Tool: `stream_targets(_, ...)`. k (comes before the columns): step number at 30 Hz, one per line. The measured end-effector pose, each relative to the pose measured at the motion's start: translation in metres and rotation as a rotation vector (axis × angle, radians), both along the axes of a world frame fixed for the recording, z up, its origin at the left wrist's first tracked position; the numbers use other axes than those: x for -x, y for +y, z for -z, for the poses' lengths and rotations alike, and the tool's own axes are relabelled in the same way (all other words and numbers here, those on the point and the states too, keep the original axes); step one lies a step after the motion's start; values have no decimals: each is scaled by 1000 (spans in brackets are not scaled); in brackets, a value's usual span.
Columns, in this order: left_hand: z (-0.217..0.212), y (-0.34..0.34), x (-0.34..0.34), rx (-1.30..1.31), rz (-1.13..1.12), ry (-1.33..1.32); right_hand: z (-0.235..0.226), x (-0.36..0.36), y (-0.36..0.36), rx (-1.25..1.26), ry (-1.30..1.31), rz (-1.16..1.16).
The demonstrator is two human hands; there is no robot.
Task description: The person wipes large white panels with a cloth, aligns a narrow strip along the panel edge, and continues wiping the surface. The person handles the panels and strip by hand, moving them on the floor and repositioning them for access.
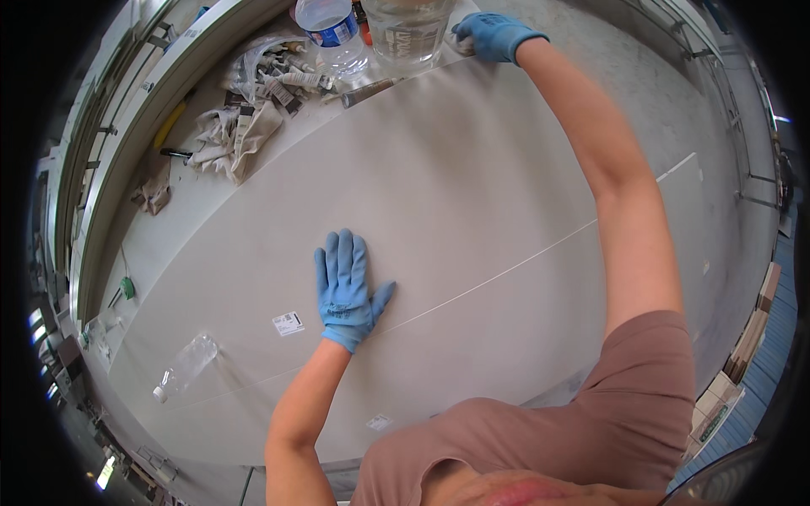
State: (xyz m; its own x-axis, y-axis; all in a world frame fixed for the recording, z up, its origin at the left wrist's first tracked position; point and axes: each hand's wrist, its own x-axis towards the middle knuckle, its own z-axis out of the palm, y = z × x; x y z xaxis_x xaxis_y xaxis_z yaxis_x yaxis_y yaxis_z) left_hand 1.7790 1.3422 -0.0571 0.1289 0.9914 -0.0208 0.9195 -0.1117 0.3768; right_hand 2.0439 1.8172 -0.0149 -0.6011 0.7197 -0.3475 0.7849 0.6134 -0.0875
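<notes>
My left hand (346, 291), in a blue glove, lies flat on a large pale grey panel (472, 185). Its fingers are stretched out, the thumb spread to the side. A small white label (288, 324) is stuck to the panel just left of it. My right hand (498, 38), gloved the same way, reaches out to the panel's far edge. Its fingers curl down around a small greyish thing that I cannot make out. Close to its left stand a large clear plastic container (409, 38) and a clear bottle with a blue label (333, 34).
Squeezed tubes (291, 80) and crumpled rags (236, 139) lie beyond the panel's far left edge. A flat tool (367, 91) rests along that edge. An empty clear bottle (187, 367) lies on its side at the panel's left. A thin pale line (498, 276) crosses the panel.
</notes>
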Motion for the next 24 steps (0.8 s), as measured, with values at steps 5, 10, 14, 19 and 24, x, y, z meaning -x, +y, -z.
stream_targets(5,-1,-1,-1,-1,4,9,5,-43,26,-469,-214,542)
stream_targets(10,-1,-1,1,23,-10,16,30,-57,3,-393,447,76)
stream_targets(14,-1,-2,2,25,-15,2,22,-87,-12,-561,255,787)
stream_targets(19,0,-2,1,17,-22,5,28,-129,-47,-772,1006,449)
stream_targets(24,-1,-2,1,17,-21,9,87,-118,-114,-694,671,363)
